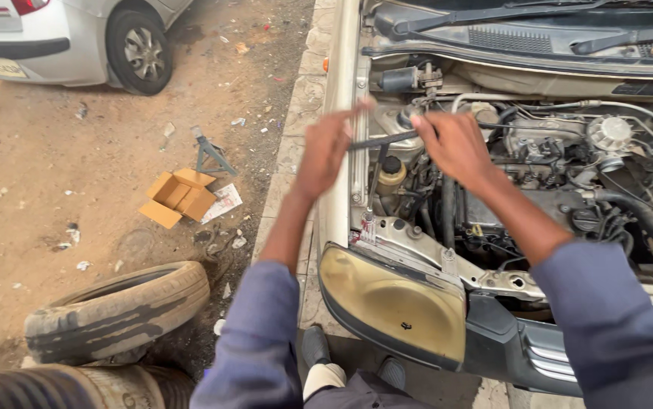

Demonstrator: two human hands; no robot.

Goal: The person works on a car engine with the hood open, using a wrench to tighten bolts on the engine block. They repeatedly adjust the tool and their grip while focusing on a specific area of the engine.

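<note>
My right hand [459, 145] is closed around one end of a dark rod [387, 139], and my left hand [325, 148] touches its other end with fingers half spread; I cannot tell for sure if the left really grips it. The rod lies nearly level, its long axis running left to right between both hands, above the engine bay [561, 163] near the fender. I count one rod, two hands, one yellowed headlight [391, 303], two old tyres [114, 310] on the ground.
</note>
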